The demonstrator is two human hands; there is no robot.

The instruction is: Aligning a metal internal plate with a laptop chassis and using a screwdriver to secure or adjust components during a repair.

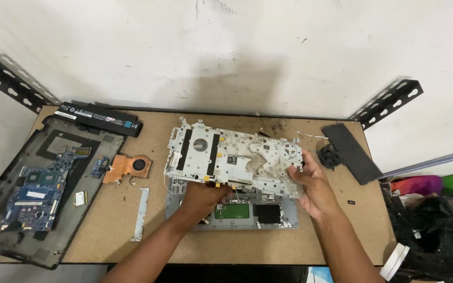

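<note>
1. Head view: both hands grip a grey metal keyboard plate (234, 157), tilted up over a laptop palmrest (237, 212) on the worktop (111, 225).
2. Left hand (205, 194) fingers clamped on the plate's near edge.
3. Right hand (313, 186) fingers clamped on its right end.

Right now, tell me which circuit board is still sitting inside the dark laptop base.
The large blue motherboard at far left; the small blue board and tiny card lie loose on the table beside it.
</note>
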